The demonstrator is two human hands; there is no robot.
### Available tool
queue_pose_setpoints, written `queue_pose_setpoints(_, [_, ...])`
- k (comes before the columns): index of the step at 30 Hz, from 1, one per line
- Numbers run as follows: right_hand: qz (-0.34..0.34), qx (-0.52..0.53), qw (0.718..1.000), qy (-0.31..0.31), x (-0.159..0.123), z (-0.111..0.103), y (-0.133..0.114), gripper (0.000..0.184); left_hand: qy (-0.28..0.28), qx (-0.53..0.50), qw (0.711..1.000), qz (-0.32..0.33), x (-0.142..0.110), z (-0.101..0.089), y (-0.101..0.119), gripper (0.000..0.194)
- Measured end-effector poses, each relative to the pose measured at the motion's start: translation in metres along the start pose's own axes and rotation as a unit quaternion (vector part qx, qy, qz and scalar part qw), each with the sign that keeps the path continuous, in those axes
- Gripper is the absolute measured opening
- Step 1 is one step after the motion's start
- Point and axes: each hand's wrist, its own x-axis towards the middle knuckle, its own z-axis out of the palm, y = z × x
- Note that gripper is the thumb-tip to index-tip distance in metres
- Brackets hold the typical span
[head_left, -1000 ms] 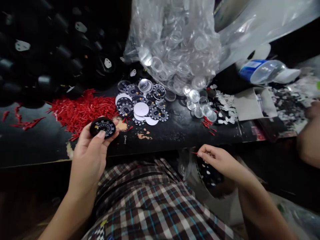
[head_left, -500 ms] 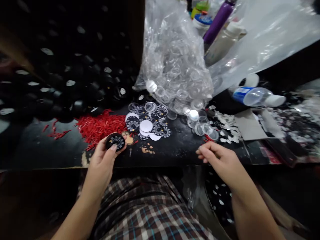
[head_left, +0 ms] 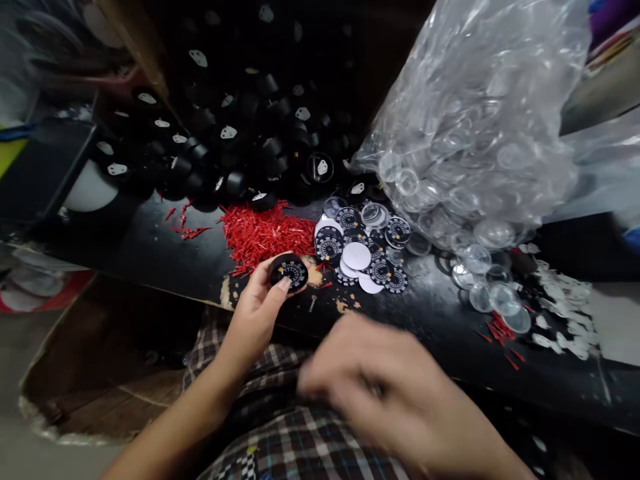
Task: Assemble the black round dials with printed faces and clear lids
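My left hand is closed around a black round dial gauge, thumb on its printed face. Just beyond it lies a heap of small red pointers. My right hand is above my lap, to the right of the gauge and apart from it. It is blurred, with the fingers curled together; whatever is in them, if anything, cannot be made out. Printed black dial discs, some turned white side up, are piled right of the red heap, with a few clear round covers among them.
Black gauge cases with white tabs are massed at the back left. A clear plastic bag of round covers bulges at the back right. Loose clear covers, a few red pointers and white pieces lie at the right.
The view has swung left. My right hand has come away from the loose covers and red pointers at the right, toward my left hand. My left hand keeps holding the gauge.
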Motion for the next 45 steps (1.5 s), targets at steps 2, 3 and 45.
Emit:
queue_pose_setpoints(2, [0.05, -0.119, 0.991, 0.044, 0.023, 0.005, 0.019, 0.021, 0.003, -0.01, 1.0, 0.001, 0.0, 0.0, 0.001, 0.025])
queue_pose_setpoints(3, [0.06, -0.174, 0.982, 0.044, 0.032, 0.009, 0.028, 0.019, 0.004, -0.018, 1.0, -0.001, -0.001, 0.0, 0.002, 0.024])
queue_pose_setpoints(45, [0.052, -0.109, 0.987, 0.11, 0.047, 0.015, 0.015, 0.015, -0.033, 0.035, 0.999, 0.004, -0.017, 0.027, 0.018, 0.023])
